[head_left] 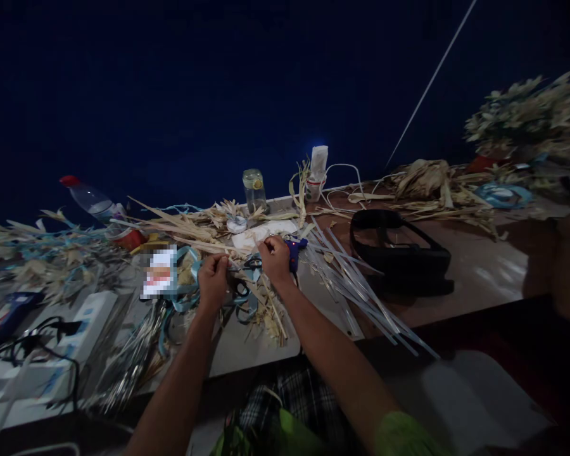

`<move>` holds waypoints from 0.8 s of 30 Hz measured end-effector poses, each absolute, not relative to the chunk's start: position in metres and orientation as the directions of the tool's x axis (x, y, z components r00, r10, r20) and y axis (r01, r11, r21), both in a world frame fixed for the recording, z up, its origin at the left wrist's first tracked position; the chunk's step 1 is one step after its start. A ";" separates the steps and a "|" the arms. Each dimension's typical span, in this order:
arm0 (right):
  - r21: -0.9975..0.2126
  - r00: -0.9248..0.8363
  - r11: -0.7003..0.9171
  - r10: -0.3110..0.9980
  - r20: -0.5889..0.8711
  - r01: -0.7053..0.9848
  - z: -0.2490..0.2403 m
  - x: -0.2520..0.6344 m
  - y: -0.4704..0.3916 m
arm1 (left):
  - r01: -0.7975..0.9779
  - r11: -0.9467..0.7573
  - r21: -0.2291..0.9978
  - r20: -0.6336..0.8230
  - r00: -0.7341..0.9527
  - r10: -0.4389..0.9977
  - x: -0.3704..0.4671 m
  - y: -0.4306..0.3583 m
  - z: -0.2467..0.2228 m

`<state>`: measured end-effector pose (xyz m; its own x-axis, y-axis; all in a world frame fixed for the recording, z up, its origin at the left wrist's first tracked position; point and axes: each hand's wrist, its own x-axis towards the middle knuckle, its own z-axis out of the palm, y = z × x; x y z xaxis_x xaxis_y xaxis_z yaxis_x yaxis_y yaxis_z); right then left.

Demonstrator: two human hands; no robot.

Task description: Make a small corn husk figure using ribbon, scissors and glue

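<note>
My left hand (213,278) is closed in a pinch above the littered table, its fingertips at a thin pale piece too small to make out. To its right, my right hand (274,256) is also pinched, beside a blue glue gun (294,252) with a small red light. What the right fingers hold cannot be made out. Dry straw-coloured husk scraps (270,316) and light blue ribbon (247,310) lie below and between the hands. A crumpled white sheet (261,234) is just beyond them.
Clear glue sticks (356,278) lie right of my hands, near a black frame-like object (399,253). A glass jar (254,190) and paper cup (315,189) stand behind. At left are a tilted bottle (92,201), power strips (88,326) and cables.
</note>
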<state>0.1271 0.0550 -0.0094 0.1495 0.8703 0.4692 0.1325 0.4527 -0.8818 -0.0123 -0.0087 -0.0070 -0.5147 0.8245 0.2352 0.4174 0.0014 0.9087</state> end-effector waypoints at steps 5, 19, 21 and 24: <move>-0.861 0.160 0.486 0.848 0.506 0.147 -0.007 0.127 0.054 | 0.408 0.065 0.910 0.142 -0.457 0.878 -0.003 0.002 0.020; -0.871 0.193 0.457 0.851 0.487 0.183 -0.006 0.129 0.054 | 0.260 0.261 0.930 -0.078 -0.553 0.830 -0.019 0.121 0.018; -0.874 0.195 0.450 0.855 0.481 0.180 -0.005 0.130 0.055 | 0.343 0.269 0.900 -0.033 -0.561 0.827 -0.025 0.129 0.014; -0.875 0.198 0.446 0.856 0.478 0.187 -0.004 0.130 0.055 | 0.462 0.263 0.847 0.045 -0.555 0.830 -0.033 0.141 0.009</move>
